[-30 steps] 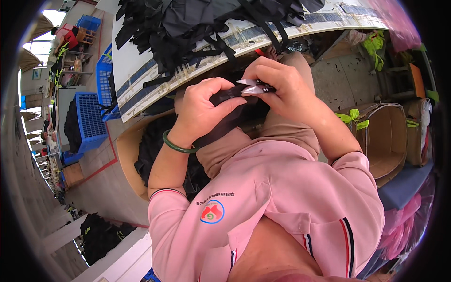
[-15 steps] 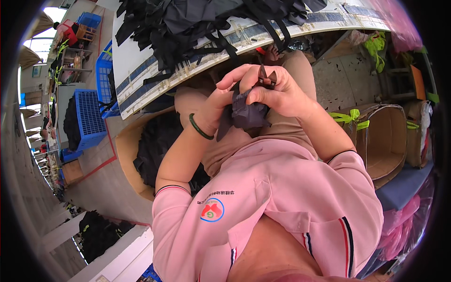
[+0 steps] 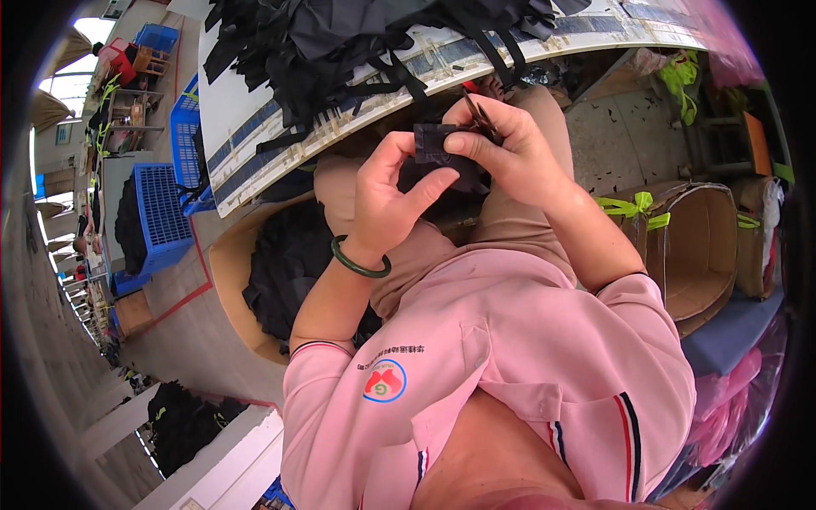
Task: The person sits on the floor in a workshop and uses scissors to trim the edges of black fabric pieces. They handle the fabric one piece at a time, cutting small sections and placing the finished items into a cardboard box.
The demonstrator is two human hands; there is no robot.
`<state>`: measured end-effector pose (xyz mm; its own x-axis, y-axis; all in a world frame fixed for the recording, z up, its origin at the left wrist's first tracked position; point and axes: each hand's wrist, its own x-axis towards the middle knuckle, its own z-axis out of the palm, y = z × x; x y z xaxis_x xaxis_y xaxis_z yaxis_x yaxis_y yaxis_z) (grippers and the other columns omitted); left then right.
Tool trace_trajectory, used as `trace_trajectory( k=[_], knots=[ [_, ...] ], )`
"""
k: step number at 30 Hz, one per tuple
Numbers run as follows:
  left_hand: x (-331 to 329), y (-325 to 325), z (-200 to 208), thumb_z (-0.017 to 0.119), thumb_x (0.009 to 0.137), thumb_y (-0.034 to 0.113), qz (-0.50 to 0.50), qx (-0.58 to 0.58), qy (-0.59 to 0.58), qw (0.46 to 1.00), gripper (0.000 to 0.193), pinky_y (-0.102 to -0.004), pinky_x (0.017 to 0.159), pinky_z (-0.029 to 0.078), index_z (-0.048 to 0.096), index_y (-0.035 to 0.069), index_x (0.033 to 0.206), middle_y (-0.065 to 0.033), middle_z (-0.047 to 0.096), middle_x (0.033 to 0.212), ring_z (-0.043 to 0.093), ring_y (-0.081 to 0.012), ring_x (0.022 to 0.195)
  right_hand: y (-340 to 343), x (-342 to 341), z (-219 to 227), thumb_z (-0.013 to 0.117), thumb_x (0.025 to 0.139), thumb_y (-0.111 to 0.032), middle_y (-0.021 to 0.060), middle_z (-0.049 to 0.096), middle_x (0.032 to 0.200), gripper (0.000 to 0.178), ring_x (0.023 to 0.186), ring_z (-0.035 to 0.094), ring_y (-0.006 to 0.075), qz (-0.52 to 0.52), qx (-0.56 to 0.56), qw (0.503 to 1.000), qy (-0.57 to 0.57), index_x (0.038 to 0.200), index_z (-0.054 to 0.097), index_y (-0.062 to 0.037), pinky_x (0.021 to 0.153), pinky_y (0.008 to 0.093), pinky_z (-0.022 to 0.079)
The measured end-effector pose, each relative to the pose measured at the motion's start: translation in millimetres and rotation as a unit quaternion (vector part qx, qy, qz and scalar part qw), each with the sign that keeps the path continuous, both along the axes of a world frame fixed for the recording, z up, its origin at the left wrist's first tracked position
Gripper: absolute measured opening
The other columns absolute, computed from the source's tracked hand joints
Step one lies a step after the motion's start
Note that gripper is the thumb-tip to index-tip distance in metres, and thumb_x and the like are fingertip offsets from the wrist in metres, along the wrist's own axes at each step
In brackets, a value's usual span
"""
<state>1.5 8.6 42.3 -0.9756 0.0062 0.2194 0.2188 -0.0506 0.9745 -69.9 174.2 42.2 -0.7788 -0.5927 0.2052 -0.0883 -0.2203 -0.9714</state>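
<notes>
Above my lap, my right hand (image 3: pixel 514 149) pinches a piece of black fabric (image 3: pixel 433 143) with a stitched edge between thumb and fingers. A pair of dark thread snips (image 3: pixel 484 123) sticks up out of the same hand, blades pointing away from me. My left hand (image 3: pixel 387 187), with a green bangle on its wrist, is at the fabric's left side. Its thumb is spread away from the fingers, and the fingertips lie close to the fabric's edge; whether they touch it I cannot tell. More dark fabric hangs below, partly hidden by the left thumb.
A white table (image 3: pixel 238 127) with taped edges carries a heap of black fabric pieces (image 3: pixel 340 42) ahead. A cardboard box (image 3: pixel 229 272) of black cloth stands left of my legs. Blue crates (image 3: pixel 166 212) are farther left. An open carton (image 3: pixel 697 246) sits at my right.
My left hand has opened, its thumb swinging away from the fabric. The fabric has been turned so its stitched edge shows flat, and the snips have tilted in my right hand.
</notes>
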Motion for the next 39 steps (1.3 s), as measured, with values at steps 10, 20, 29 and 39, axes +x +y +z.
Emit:
trace_trajectory(
  k=[10,20,29,39],
  knots=[
    [-1.6,-8.6,-10.6,0.066,0.079,-0.006,0.0,0.032,0.004,0.999,0.012,-0.024,0.08,0.044,0.061,0.0,0.088,-0.0029,0.06,0.09,0.055,-0.0089,0.085,1.2,2.3,3.4,0.065,0.088,-0.016,-0.0068,0.05,0.068,0.01,0.053,0.037,0.0001,0.042,-0.022,0.971,-0.236,0.093,0.062,-0.0067,0.045,0.0179,0.026],
    [-1.8,-2.3,-12.4,0.063,0.076,-0.008,-0.005,0.129,-0.016,0.991,0.016,-0.0333,0.096,0.042,0.063,-0.001,0.091,-0.0131,0.059,0.115,0.057,-0.0203,0.107,2.7,3.3,-10.9,0.066,0.088,-0.015,-0.0076,0.042,0.06,0.013,0.046,0.031,0.0011,0.122,-0.09,0.913,-0.379,0.094,0.062,-0.0047,0.041,0.0197,0.019],
    [-0.2,-11.7,-24.1,0.062,0.071,-0.012,-0.047,0.08,0.025,0.995,0.021,-0.0335,0.091,0.047,0.062,-0.002,0.09,-0.0165,0.065,0.106,0.063,-0.0217,0.096,9.2,-11.4,-13.9,0.065,0.087,-0.014,-0.0041,0.045,0.061,0.016,0.048,0.035,0.0048,0.217,-0.033,0.904,-0.367,0.096,0.061,-0.0021,0.043,0.0216,0.025],
    [-9.0,-9.5,-28.6,0.061,0.079,-0.014,0.129,0.061,0.098,0.985,0.016,-0.0331,0.095,0.044,0.058,-0.005,0.09,-0.0153,0.063,0.106,0.06,-0.0205,0.102,8.0,20.0,-19.1,0.064,0.09,-0.032,0.0066,0.05,0.065,0.035,0.061,0.046,0.013,-0.014,0.086,0.996,0.001,0.085,0.056,0.0015,0.055,0.0304,0.04]
  ],
)
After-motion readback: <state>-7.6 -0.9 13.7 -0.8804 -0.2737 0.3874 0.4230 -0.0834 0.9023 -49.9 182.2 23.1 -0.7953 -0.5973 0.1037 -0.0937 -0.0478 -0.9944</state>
